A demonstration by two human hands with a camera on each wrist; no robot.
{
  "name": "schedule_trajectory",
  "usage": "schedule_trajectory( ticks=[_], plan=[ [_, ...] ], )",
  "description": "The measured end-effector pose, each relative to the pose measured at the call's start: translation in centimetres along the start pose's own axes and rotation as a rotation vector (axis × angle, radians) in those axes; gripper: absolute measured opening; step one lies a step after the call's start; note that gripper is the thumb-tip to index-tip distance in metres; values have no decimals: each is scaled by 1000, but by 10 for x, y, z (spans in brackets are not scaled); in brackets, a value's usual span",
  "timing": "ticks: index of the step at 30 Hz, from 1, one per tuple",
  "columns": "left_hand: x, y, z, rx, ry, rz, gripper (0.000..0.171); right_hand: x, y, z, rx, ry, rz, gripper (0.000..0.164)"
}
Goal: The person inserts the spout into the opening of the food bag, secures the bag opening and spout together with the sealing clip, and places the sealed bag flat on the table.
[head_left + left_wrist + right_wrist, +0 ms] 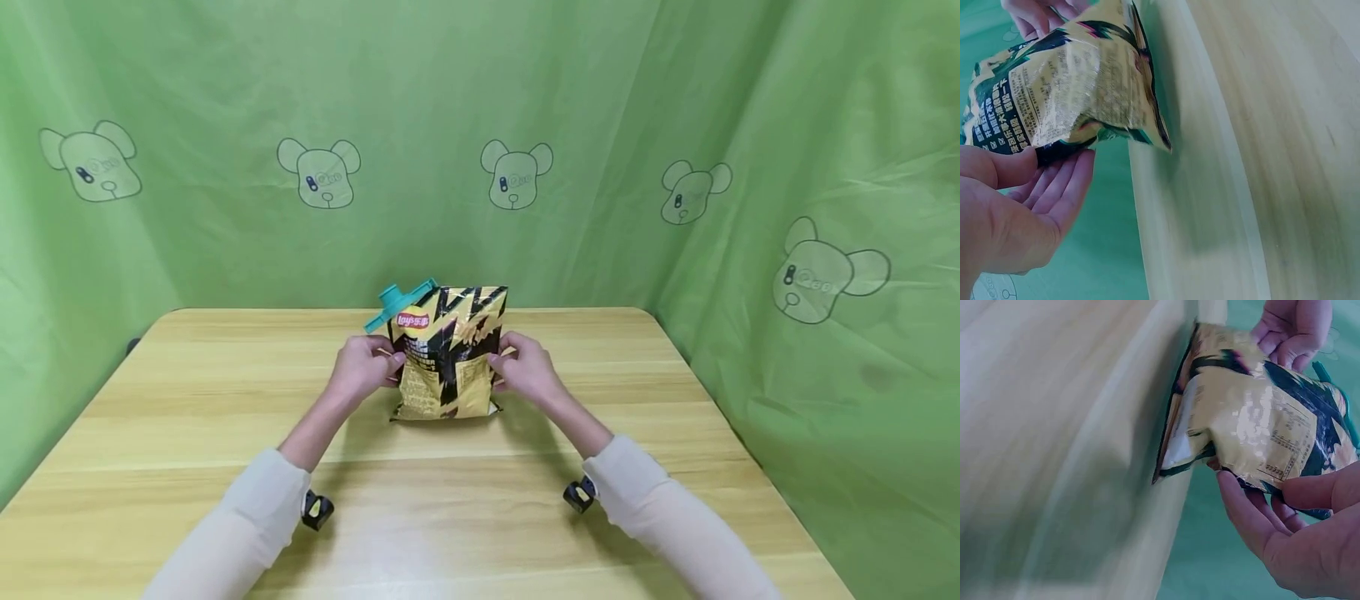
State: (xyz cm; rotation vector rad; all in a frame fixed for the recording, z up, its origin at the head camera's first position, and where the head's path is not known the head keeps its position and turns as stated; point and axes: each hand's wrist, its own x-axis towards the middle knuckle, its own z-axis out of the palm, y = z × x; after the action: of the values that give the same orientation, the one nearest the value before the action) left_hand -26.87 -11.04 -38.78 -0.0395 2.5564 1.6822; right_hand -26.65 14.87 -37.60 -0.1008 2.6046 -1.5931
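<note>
A gold and black Lay's chip bag (450, 367) stands upright over the table between both hands. Its left edge is pinched by my left hand (363, 367), thumb in front and fingers behind, as the left wrist view shows with the bag (1085, 94) at the thumb tip (1022, 164). On the opposite edge my right hand (527, 367) grips the bag the same way; in the right wrist view the fingers curl under the side of the bag (1254, 419). A teal bag clip (397, 304) with a round spout sits slanted across the bag's top left corner.
The wooden table (450, 517) stretches around the bag, its far edge just behind it. Green curtains (420, 92) printed with bear heads hang at the back and sides. Each wrist wears a small black camera (317, 510) below a pale sleeve (247, 517).
</note>
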Motion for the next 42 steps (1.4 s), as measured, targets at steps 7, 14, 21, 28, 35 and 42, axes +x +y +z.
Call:
schedule_trajectory(
  ticks=[7, 14, 21, 28, 35, 42],
  plan=[
    [8, -8, 8, 27, -8, -47, 13, 2, 11, 3, -61, -18, 52, 14],
    [11, -16, 12, -26, -45, -92, 16, 8, 17, 4, -35, -21, 89, 19],
    [12, -22, 12, 10, -104, -103, 20, 10, 22, 4, -41, -41, 126, 31],
    [10, -25, 13, 107, -136, -75, 32, 10, 25, 6, -68, -81, 143, 46],
    [6, -26, 11, 224, -160, -59, 46, 9, 32, 8, -180, -152, 139, 55],
    [5, -27, 12, 214, -165, -65, 47, 9, 34, 9, -167, -156, 140, 55]
  ],
)
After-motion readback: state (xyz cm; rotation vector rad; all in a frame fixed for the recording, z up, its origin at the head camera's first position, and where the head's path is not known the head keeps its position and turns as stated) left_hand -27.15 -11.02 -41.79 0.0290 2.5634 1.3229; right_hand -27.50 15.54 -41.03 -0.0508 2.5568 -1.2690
